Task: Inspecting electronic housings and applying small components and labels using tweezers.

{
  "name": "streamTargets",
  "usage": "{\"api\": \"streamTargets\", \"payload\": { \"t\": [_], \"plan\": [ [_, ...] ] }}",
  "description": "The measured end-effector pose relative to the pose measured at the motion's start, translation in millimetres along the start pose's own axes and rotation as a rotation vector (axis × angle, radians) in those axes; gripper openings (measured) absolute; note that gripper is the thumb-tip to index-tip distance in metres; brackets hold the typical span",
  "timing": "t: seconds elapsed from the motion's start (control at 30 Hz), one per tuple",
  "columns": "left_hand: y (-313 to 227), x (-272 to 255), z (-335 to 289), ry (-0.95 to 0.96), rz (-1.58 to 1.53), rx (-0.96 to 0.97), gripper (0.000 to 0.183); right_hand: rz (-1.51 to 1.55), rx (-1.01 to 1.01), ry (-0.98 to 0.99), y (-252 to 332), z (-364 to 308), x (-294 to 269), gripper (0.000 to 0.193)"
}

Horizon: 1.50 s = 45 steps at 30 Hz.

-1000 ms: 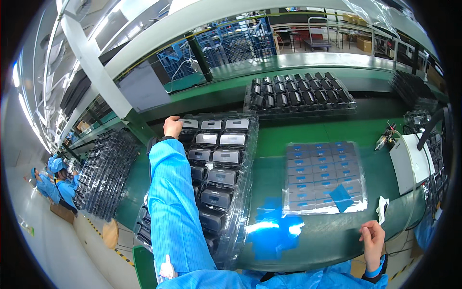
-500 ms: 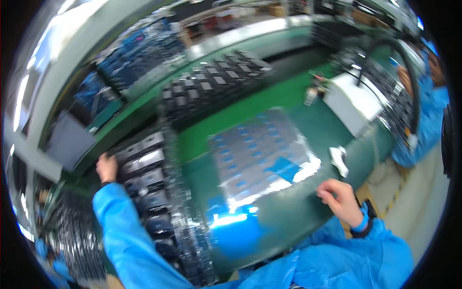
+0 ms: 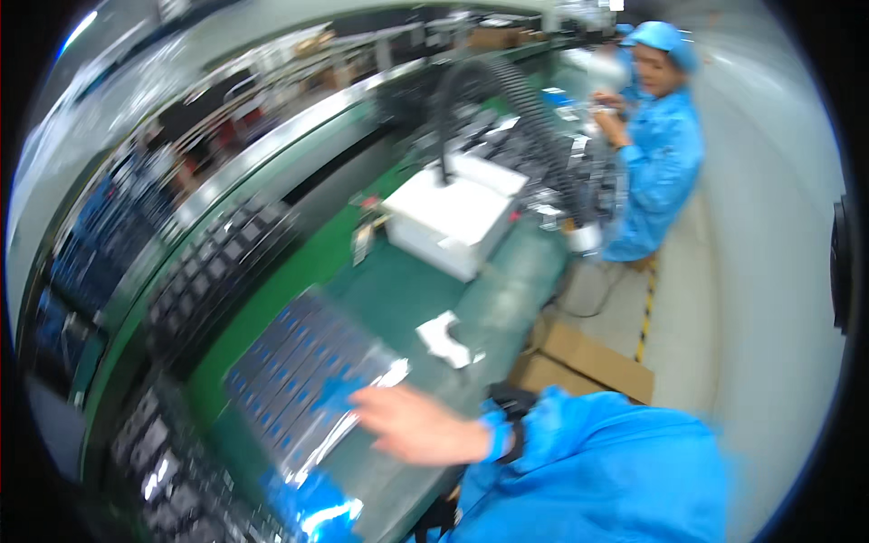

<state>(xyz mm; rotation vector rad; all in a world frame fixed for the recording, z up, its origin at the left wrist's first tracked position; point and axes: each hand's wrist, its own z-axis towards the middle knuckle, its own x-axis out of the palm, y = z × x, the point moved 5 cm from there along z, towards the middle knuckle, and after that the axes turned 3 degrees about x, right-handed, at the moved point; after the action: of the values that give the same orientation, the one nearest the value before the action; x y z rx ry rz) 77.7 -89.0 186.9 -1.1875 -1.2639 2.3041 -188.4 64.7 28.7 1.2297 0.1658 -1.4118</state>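
My right hand (image 3: 418, 427) reaches over the near right edge of a flat grey sheet (image 3: 288, 362) dotted with rows of small blue tabs. Its fingers look stretched out, though motion blurs them, and I make out nothing held in them. Just by the fingertips lies a blue piece (image 3: 339, 393) on the sheet; whether they touch it I cannot tell. Clear shiny film runs along the sheet's near edge. Closer to me is a glossy blue patch (image 3: 312, 507) on the bench. My left hand is out of the picture.
Black trays of dark parts stand at the lower left (image 3: 167, 471) and far left (image 3: 217, 262). Beyond a crumpled white piece (image 3: 445, 338) sits a white box (image 3: 457, 213) near a black hose (image 3: 534, 118). A co-worker in blue (image 3: 656, 154) works at far right, above a cardboard box (image 3: 584, 362).
The view has swung right, and my left hand has left the picture. My right hand has moved left onto the sheet's edge, its curled fingers now stretched out.
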Motion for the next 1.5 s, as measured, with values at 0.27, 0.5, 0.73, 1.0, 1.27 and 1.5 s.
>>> {"api": "streamTargets", "payload": {
  "t": [0.27,0.5,0.73,1.0,1.27,1.5],
  "plan": [
    [168.3,133.7,-148.2,0.2,-0.719,-0.679,0.036,-0.204,-0.181,-0.04,30.6,23.4,54.4,0.04],
    [118.4,177.0,-56.9,0.262,-0.785,-0.463,0.034,-0.177,-0.163,-0.117,18.5,16.3,52.8,0.025],
    [109.8,182.9,-21.4,0.285,-0.803,-0.386,0.032,-0.117,-0.165,-0.213,13.1,12.3,44.6,0.027],
    [113.0,177.2,-2.4,0.234,-0.796,-0.37,0.03,-0.084,-0.173,-0.219,17.9,11.3,40.6,0.02],
    [112.3,177.9,6.5,0.223,-0.785,-0.361,0.028,-0.063,-0.17,-0.22,18.7,10.6,40.0,0.021],
    [111.4,181.9,10.2,0.222,-0.782,-0.346,0.026,-0.055,-0.04,-0.01,13.9,12.5,42.5,0.028]
  ]
}}
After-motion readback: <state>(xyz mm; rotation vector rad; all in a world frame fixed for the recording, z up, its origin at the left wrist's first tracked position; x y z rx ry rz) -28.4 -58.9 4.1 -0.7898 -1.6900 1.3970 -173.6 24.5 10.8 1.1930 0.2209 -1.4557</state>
